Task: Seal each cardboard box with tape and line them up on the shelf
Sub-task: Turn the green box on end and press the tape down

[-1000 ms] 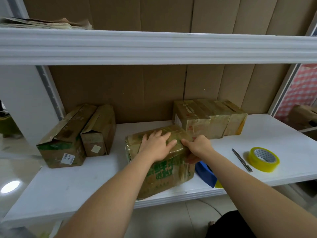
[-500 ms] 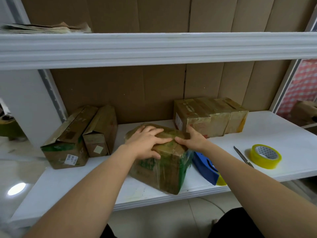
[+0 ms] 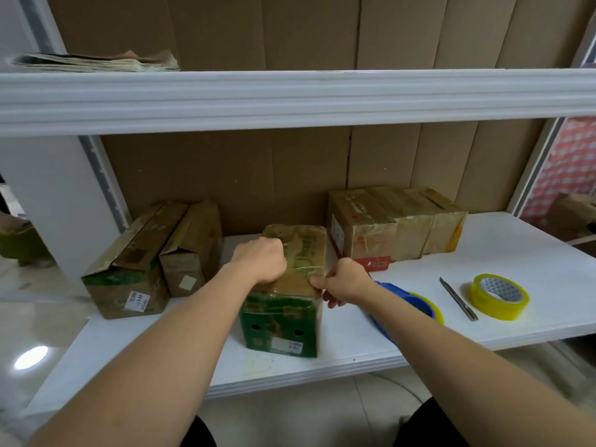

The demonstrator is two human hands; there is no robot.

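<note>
Since a moment ago the box (image 3: 290,285) has swung round under my hands: its green end with two round holes and a white label faces me in the lower middle of the frame, and its long side runs back toward the cardboard backing. It sits on the white shelf (image 3: 516,253), near the front edge, in the gap between the two groups of other boxes.

My left hand (image 3: 261,259) rests on top of the box with the fingers curled over its taped upper face, pressing down. My right hand (image 3: 345,280) grips the near right top corner, thumb on the top edge and fingers (image 3: 333,301) wrapped down the right side.

Left of centre, two brown boxes (image 3: 154,256) lie side by side, angled, one with a white sticker on its near end. Right of centre, against the backing, a row of taped boxes (image 3: 393,225) stands pressed together, touching each other; the box I hold is just beside the leftmost of them.

Partly hidden behind my right forearm is a blue tape dispenser (image 3: 403,301) with a yellow roll in it. Further right on the shelf lie a slim metal cutter (image 3: 458,298) and a loose roll of yellow tape (image 3: 498,296), near each other but apart.
</note>
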